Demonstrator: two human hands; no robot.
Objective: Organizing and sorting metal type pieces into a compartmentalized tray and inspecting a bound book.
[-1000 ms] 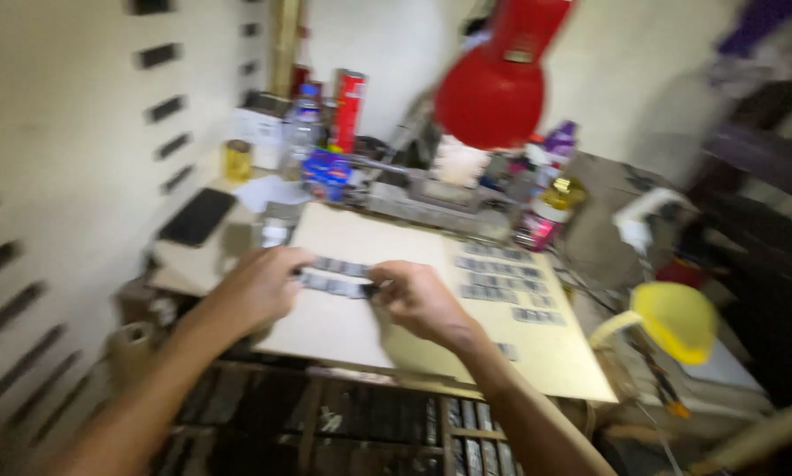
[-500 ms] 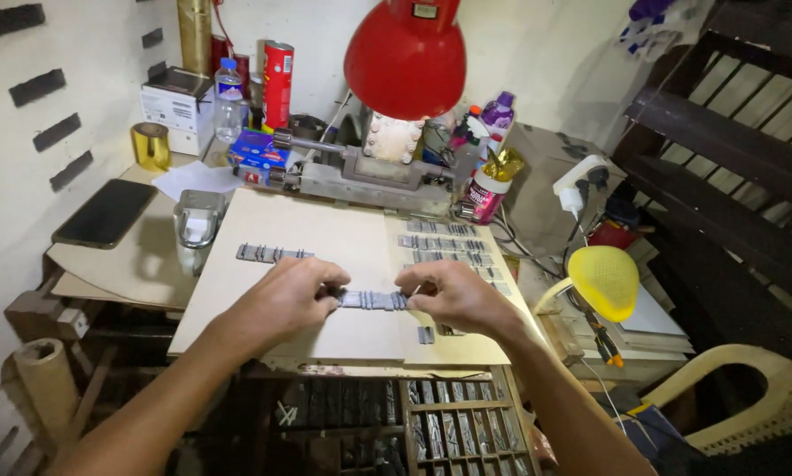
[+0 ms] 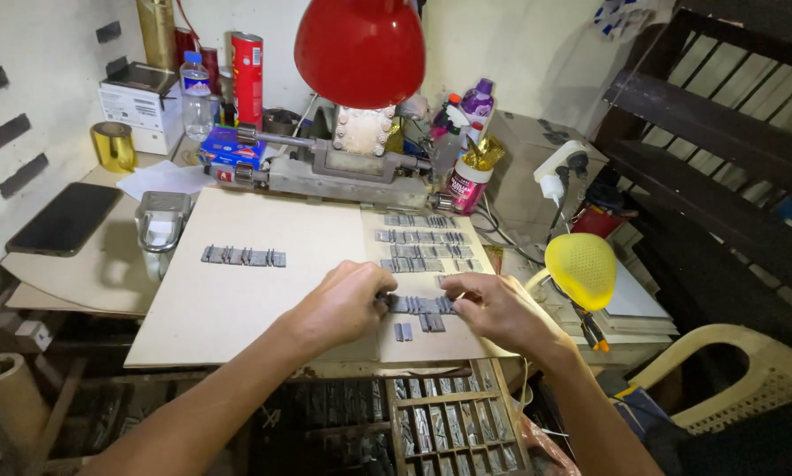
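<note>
A short row of small grey metal type blocks (image 3: 421,305) lies on the near part of a pale beige flat board (image 3: 237,300), its long axis running left to right, pinched end to end between both hands. The left hand (image 3: 343,304) curls closed on the row's left end, fingertips touching the blocks; the right hand (image 3: 493,308) closes on the right end in the same way, so the row sits directly between them, about equally near to each. Just below it, nearer the person, a few loose grey blocks (image 3: 418,326) lie apart from the row. Farther back on the board stand several finished rows of grey blocks (image 3: 422,240), and well off to the left a single separate row (image 3: 243,256). Beyond the board sits a grey metal press-like machine (image 3: 343,172) under a red lamp shade (image 3: 359,48); a yellow perforated dome-shaped lamp head (image 3: 581,264) is to the right, and a black phone (image 3: 63,218) rests on the desk (image 3: 87,273) at far left. A wooden compartment tray of type (image 3: 449,423) shows below the board's near edge.
</note>
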